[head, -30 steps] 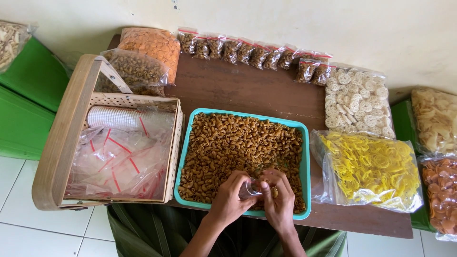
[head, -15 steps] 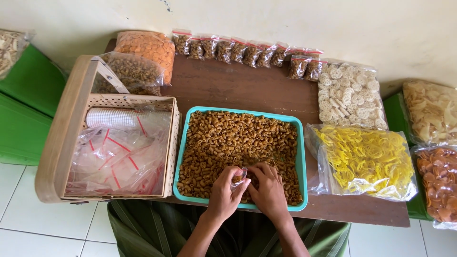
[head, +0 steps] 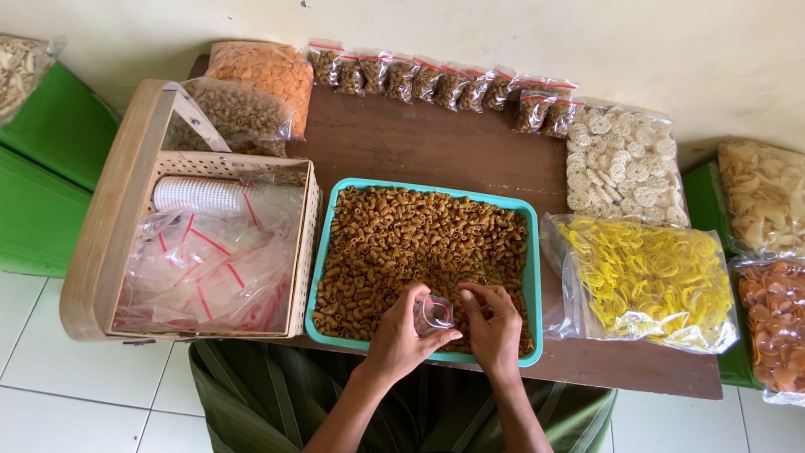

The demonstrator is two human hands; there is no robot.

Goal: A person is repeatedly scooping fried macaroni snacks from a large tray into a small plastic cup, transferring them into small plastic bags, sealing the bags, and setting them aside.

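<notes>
A turquoise tray full of brown curled macaroni snacks sits at the front middle of a dark wooden table. Over the tray's near edge, my left hand holds a small clear plastic bag, its fingers curled round it. My right hand pinches the bag's right side with thumb and fingers. Both hands hover just above the snacks.
A woven basket with empty clear bags and a white roll stands at the left. Small filled bags line the table's far edge. Bags of white, yellow and orange crackers lie around. Green surfaces flank the table.
Both hands have stayed over the tray's near edge, shifting slightly; the small clear bag between them is now held more open and easier to see.
</notes>
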